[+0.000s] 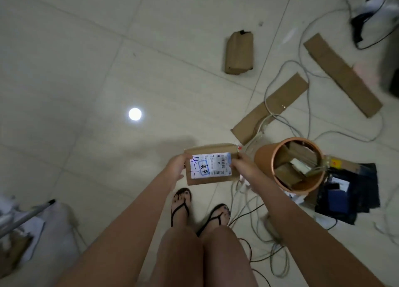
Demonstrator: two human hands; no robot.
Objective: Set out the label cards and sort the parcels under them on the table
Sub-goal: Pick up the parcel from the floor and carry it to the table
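Observation:
A brown cardboard parcel (pixel 210 164) with a white shipping label facing up is held in front of me above the floor. My left hand (pixel 177 167) grips its left edge and my right hand (pixel 240 164) grips its right edge. Another brown parcel (pixel 239 52) lies alone on the tiled floor further ahead. An orange round bin (pixel 264 159) at my right holds several more brown parcels (pixel 289 174). Two long cardboard strips lie on the floor, the nearer strip (pixel 271 108) ahead of the bin, the farther strip (pixel 342 74) to the right.
Grey and black cables (pixel 302 96) loop over the floor on the right and near my feet. Dark cloth and a blue item (pixel 347 191) lie beside the bin. A pole and papers (pixel 23 217) sit at the left edge. Bare tiles spread to the left.

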